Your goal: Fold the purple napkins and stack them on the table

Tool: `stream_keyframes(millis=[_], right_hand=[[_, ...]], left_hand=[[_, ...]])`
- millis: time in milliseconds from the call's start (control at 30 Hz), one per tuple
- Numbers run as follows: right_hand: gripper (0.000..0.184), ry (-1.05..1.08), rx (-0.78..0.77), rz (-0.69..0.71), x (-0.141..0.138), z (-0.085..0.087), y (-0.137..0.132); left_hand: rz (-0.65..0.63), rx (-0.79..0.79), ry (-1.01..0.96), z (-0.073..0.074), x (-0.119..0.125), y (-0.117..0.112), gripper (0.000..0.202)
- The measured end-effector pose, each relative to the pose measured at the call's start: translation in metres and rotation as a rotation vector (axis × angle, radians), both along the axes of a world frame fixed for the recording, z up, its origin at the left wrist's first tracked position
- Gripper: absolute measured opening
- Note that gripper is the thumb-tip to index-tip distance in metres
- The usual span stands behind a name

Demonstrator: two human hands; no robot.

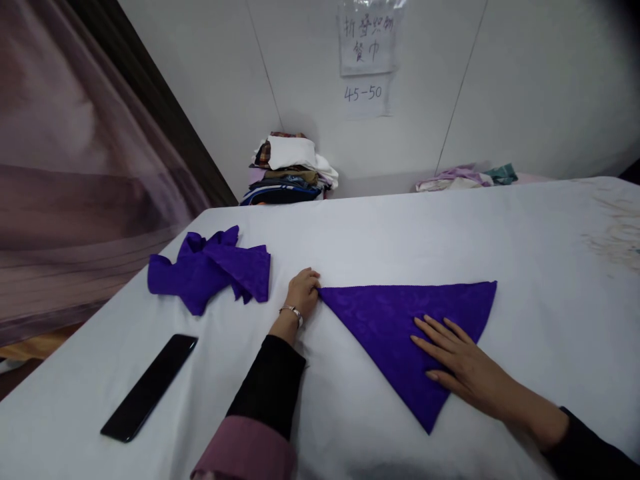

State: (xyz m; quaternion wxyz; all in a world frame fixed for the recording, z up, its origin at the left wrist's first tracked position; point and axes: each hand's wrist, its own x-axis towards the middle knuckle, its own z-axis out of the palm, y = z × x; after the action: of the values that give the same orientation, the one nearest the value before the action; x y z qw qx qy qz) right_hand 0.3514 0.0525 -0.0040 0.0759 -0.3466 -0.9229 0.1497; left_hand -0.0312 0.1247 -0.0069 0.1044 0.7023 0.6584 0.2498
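A purple cloth napkin (395, 333) lies folded into a triangle on the white table (400, 227). My left hand (303, 292) pinches the triangle's left corner, fingers closed on it. Flat on the napkin's lower right part rests my right hand (457, 360), fingers stretched out and spread, pressing the cloth down.
A second purple napkin (210, 270) lies crumpled at the left. A black phone (150, 387) sits near the table's left front edge. Stacked folded cloths (287, 170) and a loose pile of fabric (465, 177) stand at the back by the wall. A curtain (75, 167) hangs left.
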Motion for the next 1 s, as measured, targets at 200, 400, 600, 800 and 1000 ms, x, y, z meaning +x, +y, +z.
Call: stream_keyframes(millis=[200,400,600,800,1000], right_hand=[[0.057,0.006,-0.018,-0.001,-0.0004,0.0007,-0.0003],[0.057,-0.006,-0.021,0.000,0.0000,0.0000,0.0001],[0.056,-0.029,-0.011,0.004,-0.0002,-0.0003,0.0003],[0.056,-0.006,-0.006,0.009,0.0001,-0.0007,0.0005],[0.057,-0.031,0.013,0.024,0.0005,0.0006,0.0009]], left_hand=[[0.010,-0.031,0.001,0.0016,-0.0005,0.0005,0.021],[-0.001,-0.052,-0.023,0.0033,-0.0004,-0.0019,0.011],[0.005,-0.039,-0.040,0.0040,-0.0009,-0.0014,0.013],[0.027,-0.022,-0.039,0.0032,0.0002,-0.0019,0.014],[0.062,0.028,-0.017,0.0044,0.0002,-0.0032,0.012]])
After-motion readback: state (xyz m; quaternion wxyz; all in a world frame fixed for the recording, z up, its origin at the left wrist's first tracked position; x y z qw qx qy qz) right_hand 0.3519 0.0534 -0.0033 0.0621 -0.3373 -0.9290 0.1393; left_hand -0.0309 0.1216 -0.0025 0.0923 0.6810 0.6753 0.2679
